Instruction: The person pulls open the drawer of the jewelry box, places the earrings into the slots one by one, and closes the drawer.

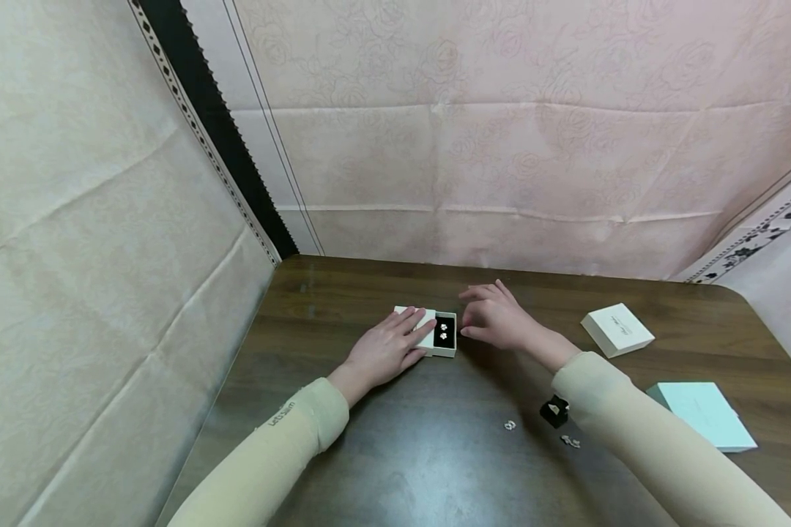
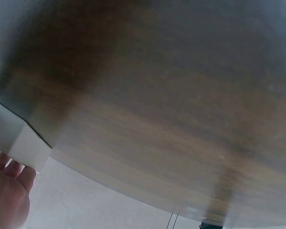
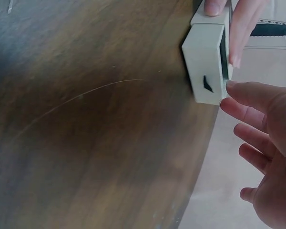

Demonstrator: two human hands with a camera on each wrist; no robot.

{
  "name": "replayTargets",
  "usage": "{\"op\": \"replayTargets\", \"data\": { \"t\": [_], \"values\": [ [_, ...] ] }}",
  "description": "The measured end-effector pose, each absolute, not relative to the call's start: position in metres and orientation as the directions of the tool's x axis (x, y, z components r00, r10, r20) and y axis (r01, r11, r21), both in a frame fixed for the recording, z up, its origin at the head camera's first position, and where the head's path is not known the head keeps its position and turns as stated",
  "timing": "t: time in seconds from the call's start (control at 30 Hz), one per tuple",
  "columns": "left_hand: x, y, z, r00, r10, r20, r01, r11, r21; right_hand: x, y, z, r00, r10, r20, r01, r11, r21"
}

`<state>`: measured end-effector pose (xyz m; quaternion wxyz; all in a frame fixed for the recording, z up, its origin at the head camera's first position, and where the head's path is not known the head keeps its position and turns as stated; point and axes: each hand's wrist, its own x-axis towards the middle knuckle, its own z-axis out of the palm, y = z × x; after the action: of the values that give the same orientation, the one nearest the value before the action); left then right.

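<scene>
A small white jewelry box point(image 1: 445, 351) lies on the table with its drawer slid partly out to the right. Inside the drawer, two little silvery earrings point(image 1: 444, 331) sit on a black insert. My left hand point(image 1: 387, 345) holds the box's sleeve, fingers across the top and thumb along the near side. Just off the drawer's end is my right hand point(image 1: 494, 315), fingers loosely bent and holding nothing. In the right wrist view its thumb and index fingertips come right up to the drawer's corner, beside a black tab point(image 3: 207, 84) on the end face.
Farther right stands a closed white box point(image 1: 618, 329) with script on its lid. A mint-green box point(image 1: 705, 416) lies nearer, partly behind my right sleeve. A black cushion point(image 1: 554, 411) with a shiny piece and small silvery trinkets point(image 1: 570, 441) lie on the wooden table point(image 1: 369, 454).
</scene>
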<state>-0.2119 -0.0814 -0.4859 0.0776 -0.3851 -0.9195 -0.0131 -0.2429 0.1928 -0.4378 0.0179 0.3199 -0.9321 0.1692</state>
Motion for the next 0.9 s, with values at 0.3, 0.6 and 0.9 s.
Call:
{"op": "replayTargets", "data": {
  "t": [0.3,0.6,0.9],
  "values": [
    [-0.212,-0.083,-0.488,-0.677,0.715,0.174,0.719,0.693,-0.053,-0.243,0.196,-0.449,-0.814,-0.573,0.094,-0.565,0.746,-0.352],
    [-0.213,-0.083,-0.490,-0.669,0.718,0.191,0.722,0.689,-0.062,-0.242,0.191,-0.453,-0.801,-0.592,0.084,-0.575,0.724,-0.380],
    [-0.212,-0.082,-0.488,-0.677,0.713,0.181,0.717,0.695,-0.057,-0.245,0.188,-0.458,-0.804,-0.588,0.090,-0.573,0.726,-0.381]
  ]
}}
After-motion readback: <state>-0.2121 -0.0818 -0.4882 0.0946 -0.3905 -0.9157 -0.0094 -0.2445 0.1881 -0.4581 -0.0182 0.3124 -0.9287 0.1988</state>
